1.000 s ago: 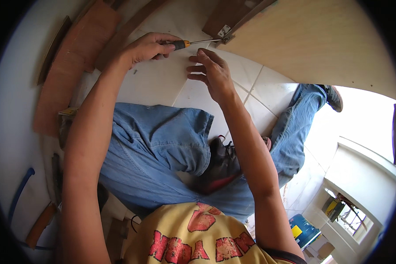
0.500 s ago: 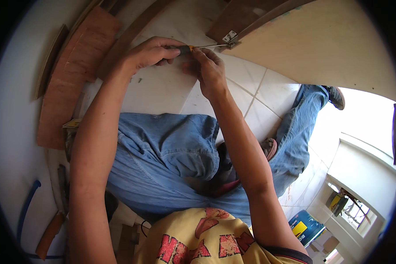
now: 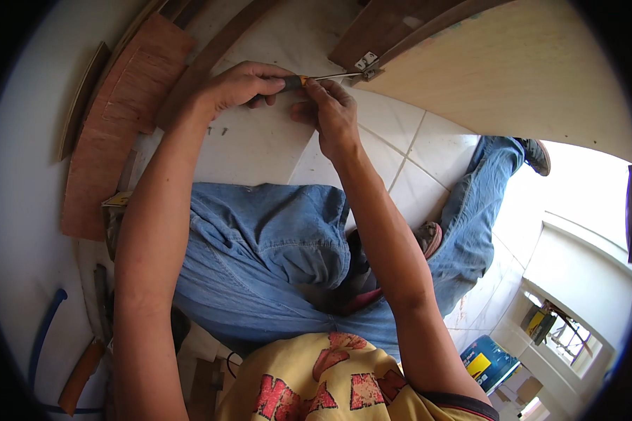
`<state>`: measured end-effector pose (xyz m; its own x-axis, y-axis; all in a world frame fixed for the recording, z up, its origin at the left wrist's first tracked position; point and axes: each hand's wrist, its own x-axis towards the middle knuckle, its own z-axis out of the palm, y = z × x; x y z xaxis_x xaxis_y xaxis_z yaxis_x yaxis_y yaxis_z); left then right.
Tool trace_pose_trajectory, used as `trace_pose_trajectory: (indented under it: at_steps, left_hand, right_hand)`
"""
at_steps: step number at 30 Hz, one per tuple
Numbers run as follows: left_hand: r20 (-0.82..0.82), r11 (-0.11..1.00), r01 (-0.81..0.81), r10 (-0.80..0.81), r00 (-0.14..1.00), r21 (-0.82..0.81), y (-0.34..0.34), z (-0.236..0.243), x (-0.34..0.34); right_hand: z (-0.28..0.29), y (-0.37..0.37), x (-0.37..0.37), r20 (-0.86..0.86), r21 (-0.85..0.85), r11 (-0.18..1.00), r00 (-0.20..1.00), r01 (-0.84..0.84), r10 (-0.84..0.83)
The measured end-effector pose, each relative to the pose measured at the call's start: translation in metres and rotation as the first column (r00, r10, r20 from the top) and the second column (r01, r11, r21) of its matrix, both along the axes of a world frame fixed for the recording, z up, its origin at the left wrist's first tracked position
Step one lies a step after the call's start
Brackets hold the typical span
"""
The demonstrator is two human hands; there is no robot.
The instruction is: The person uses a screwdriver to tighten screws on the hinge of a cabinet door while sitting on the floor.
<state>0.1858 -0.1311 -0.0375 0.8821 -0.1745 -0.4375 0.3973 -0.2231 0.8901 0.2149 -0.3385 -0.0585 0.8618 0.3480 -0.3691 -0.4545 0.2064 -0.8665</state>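
Observation:
My left hand (image 3: 248,90) grips the dark-and-yellow handle of a screwdriver (image 3: 295,81). My right hand (image 3: 330,110) has its fingers closed round the front of that screwdriver, where the handle meets the shaft. The thin metal shaft reaches a metal hinge (image 3: 369,66) at the edge of a pale wooden panel (image 3: 498,70), which has a dark brown board (image 3: 369,28) behind it. A couple of small screws (image 3: 224,130) lie on the floor below my left hand.
Reddish plywood offcuts (image 3: 102,147) line the left. My jean-clad legs (image 3: 260,238) and shoes (image 3: 536,156) rest on white tiles (image 3: 393,126). An orange-handled tool (image 3: 79,373) and blue tube (image 3: 43,340) sit lower left, a blue bucket (image 3: 491,354) lower right.
My right hand has moved from spread fingers below the screwdriver up onto it, closing at its collar. The whole view has shifted slightly downward and to the right.

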Motion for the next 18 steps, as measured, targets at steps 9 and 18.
trace_pose_trajectory:
  at_steps: [9, 18]
  left_hand:
    - [0.010, 1.000, -0.009, 0.009, 1.000, 0.021, -0.002, 0.004, 0.001]
    - [0.166, 0.997, -0.003, -0.010, 0.986, 0.078, -0.001, -0.008, 0.006]
  right_hand:
    - [-0.003, -0.001, 0.001, -0.025, 0.010, 1.000, 1.000, -0.009, 0.009]
    - [-0.006, -0.002, 0.000, -0.005, 0.046, 0.998, 0.999, 0.032, -0.032]
